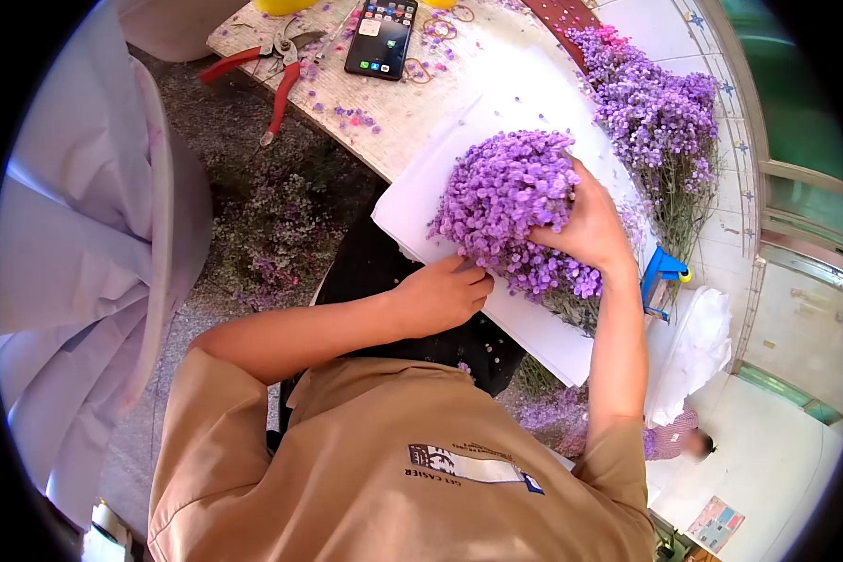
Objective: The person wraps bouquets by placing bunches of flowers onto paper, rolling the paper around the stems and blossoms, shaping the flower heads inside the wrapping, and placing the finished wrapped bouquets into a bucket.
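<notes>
A dense bunch of purple baby's breath (508, 201) lies on white paper sheets (417, 208) at the table's near edge. My right hand (592, 223) curves around the bunch's right side, its thumb on the blossoms and the other fingers partly hidden behind them. At the lower left edge of the flowers is my left hand (451, 295), its fingers curled closed. What sits in those fingers is hidden. Some stems (571, 307) show below the blossoms, beside my right forearm.
Red-handled pruning shears (286, 58) and a phone (381, 37) lie on the table (347, 117), among loose petals and rubber bands. More purple flowers (651, 108) lie to the right, near a blue tool (663, 273). Flower scraps cover the floor at left. Another person (676, 436) is at lower right.
</notes>
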A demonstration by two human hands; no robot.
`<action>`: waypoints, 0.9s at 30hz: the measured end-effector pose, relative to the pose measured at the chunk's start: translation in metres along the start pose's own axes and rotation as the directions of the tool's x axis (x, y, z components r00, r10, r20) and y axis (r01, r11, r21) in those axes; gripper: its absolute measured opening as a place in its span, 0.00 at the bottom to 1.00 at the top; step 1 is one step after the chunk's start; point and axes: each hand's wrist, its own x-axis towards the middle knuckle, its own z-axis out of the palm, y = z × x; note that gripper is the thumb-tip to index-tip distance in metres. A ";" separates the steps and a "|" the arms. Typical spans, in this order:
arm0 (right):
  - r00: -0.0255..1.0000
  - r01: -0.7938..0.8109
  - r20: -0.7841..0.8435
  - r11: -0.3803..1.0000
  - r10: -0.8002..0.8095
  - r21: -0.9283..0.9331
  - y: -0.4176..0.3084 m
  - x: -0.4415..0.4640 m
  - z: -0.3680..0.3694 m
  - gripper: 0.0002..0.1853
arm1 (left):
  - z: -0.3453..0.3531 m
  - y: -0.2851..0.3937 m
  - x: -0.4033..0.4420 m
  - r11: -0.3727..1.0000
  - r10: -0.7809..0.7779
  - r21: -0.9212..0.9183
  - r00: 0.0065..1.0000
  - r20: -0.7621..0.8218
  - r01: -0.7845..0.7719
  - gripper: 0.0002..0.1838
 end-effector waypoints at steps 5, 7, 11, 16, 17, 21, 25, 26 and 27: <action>1.000 -0.015 0.019 1.000 0.015 0.014 0.014 0.011 0.026 0.53 | -0.003 -0.012 0.002 1.000 0.024 0.002 0.999 0.021 -0.024 0.14; 0.999 -0.027 -0.045 0.977 0.017 -0.211 0.003 -0.001 0.034 0.56 | 0.003 -0.011 0.001 0.999 0.012 -0.049 1.000 0.027 -0.011 0.15; 0.986 -0.055 -0.163 0.882 -0.025 -0.468 -0.025 -0.021 0.054 0.59 | 0.012 -0.012 0.005 0.999 0.039 -0.034 0.999 -0.030 -0.040 0.17; 0.995 -0.098 -0.009 0.982 0.097 -0.160 0.005 0.002 0.036 0.54 | 0.006 -0.013 0.009 1.000 0.005 -0.025 0.996 -0.091 -0.007 0.10; 0.994 -0.105 -0.022 0.982 0.103 -0.160 0.014 0.010 0.028 0.54 | 0.003 -0.014 0.012 1.000 0.019 -0.021 0.996 -0.090 -0.021 0.10; 0.974 -0.173 0.175 0.975 0.148 0.142 0.023 0.025 0.015 0.48 | -0.007 -0.019 0.018 0.998 0.048 -0.037 0.999 -0.010 -0.048 0.11; 0.974 -0.154 0.187 0.978 0.127 0.142 0.012 0.007 0.022 0.52 | -0.008 -0.009 0.012 0.996 -0.005 -0.090 0.997 0.071 0.012 0.13; 0.988 -0.064 0.149 0.994 0.051 0.084 0.014 -0.002 0.027 0.54 | 0.002 -0.004 0.008 0.995 -0.021 -0.094 1.000 -0.021 0.019 0.10; 0.993 0.025 0.117 0.999 -0.028 0.022 0.013 -0.008 0.031 0.56 | 0.003 0.003 0.007 0.995 -0.037 -0.101 0.993 -0.113 0.026 0.09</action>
